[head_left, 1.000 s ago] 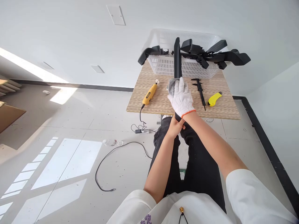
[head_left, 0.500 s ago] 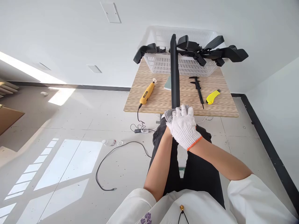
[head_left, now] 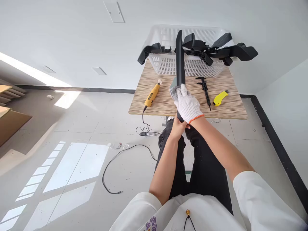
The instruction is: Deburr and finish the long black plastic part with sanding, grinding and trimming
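A long black plastic part [head_left: 180, 65] points away from me over the wooden table. Its near end is in my bare left hand [head_left: 178, 127], whose fingers wrap round it. Farther up, my right hand [head_left: 187, 104], in a white knitted glove with an orange cuff, presses a grey cloth [head_left: 175, 93] round the part. To the left lies a yellow rotary tool [head_left: 152, 95]. On the right are a black caliper [head_left: 205, 91] and a yellow cutter [head_left: 220, 98]. A grey-green object [head_left: 173, 82] is partly hidden beneath the part.
At the back of the table [head_left: 139, 107], a white basket [head_left: 166, 66] holds several black parts [head_left: 243, 52] that overhang its rim. A black cable [head_left: 113, 157], a power strip [head_left: 150, 134] and a clear bottle [head_left: 114, 145] lie on the floor.
My gloved right hand and the cloth have moved up along the part, away from my body. My left hand, hidden before, now shows at the near end.
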A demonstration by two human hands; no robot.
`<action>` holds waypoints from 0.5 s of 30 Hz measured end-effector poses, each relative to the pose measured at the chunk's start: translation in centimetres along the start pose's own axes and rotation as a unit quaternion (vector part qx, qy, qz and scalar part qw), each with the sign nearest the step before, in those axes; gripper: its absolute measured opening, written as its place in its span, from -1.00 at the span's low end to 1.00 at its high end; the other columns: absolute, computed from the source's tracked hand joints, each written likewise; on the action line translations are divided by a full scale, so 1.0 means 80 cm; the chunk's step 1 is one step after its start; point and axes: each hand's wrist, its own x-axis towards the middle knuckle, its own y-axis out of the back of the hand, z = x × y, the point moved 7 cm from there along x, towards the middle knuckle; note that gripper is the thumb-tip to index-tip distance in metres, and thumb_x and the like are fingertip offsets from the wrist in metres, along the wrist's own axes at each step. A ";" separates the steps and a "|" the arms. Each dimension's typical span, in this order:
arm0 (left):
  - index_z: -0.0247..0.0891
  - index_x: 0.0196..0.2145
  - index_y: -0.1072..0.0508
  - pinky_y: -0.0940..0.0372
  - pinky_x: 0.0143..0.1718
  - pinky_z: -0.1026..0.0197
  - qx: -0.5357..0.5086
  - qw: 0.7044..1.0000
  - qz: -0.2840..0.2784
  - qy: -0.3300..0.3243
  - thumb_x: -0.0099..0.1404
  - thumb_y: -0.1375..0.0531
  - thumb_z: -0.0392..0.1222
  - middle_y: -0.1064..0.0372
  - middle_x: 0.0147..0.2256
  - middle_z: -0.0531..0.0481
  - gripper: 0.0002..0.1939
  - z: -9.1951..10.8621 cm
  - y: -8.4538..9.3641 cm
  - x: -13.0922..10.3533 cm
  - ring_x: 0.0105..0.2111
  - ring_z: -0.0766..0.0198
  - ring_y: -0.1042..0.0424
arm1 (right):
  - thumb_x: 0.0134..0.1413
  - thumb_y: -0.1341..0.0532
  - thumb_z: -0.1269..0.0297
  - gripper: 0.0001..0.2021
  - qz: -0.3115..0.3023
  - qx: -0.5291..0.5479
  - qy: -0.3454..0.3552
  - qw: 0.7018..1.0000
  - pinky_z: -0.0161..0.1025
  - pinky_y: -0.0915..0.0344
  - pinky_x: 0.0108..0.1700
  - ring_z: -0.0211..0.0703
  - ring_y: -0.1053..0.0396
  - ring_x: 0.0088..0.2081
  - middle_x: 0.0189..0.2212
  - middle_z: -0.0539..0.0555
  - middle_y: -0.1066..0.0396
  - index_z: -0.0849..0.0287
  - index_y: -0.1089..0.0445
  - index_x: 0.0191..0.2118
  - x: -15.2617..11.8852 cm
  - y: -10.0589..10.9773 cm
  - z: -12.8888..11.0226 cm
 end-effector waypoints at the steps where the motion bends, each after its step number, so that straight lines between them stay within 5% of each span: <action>1: -0.21 0.09 -0.36 -0.42 -0.40 0.22 -0.007 1.000 -0.001 0.001 0.05 -0.47 -0.11 -0.50 -0.16 -0.08 -0.32 0.000 0.000 0.000 -0.36 0.30 -0.47 | 0.39 -0.02 0.07 -0.32 0.007 -0.003 0.014 1.000 0.21 -0.38 0.11 0.29 -0.30 0.21 0.54 0.22 0.26 0.18 0.01 0.51 0.010 0.002 0.001; 6: -0.14 0.10 -0.31 -0.46 -0.39 0.30 -0.016 1.000 -0.008 -0.005 0.09 -0.48 -0.10 -0.46 -0.09 -0.04 -0.32 0.005 0.000 -0.005 -0.21 0.27 -0.51 | 0.38 -0.02 0.03 -0.28 0.064 -0.005 0.032 0.997 0.25 -0.34 0.14 0.31 -0.25 0.25 0.54 0.22 0.29 0.20 0.06 0.52 0.052 0.001 0.007; 11: -0.12 0.13 -0.25 -0.57 -0.25 0.15 -0.004 1.000 -0.025 -0.004 0.04 -0.52 -0.13 -0.50 -0.06 -0.07 -0.21 0.012 -0.005 -0.009 -0.04 0.08 -0.56 | 0.37 -0.06 0.03 -0.27 0.105 -0.002 0.037 0.994 0.24 -0.40 0.07 0.29 -0.28 0.22 0.55 0.21 0.46 0.17 0.10 0.53 0.090 -0.005 0.014; 15: -0.11 0.14 -0.21 -0.59 -0.25 0.07 0.019 0.999 -0.035 0.001 -0.06 -0.57 -0.11 -0.50 0.01 -0.13 -0.11 0.008 -0.004 -0.008 0.01 -0.04 -0.56 | 0.46 0.11 0.01 -0.32 0.113 0.000 0.037 0.993 0.10 -0.42 0.04 0.25 -0.31 0.22 0.53 0.24 0.66 0.26 0.09 0.52 0.122 -0.008 0.019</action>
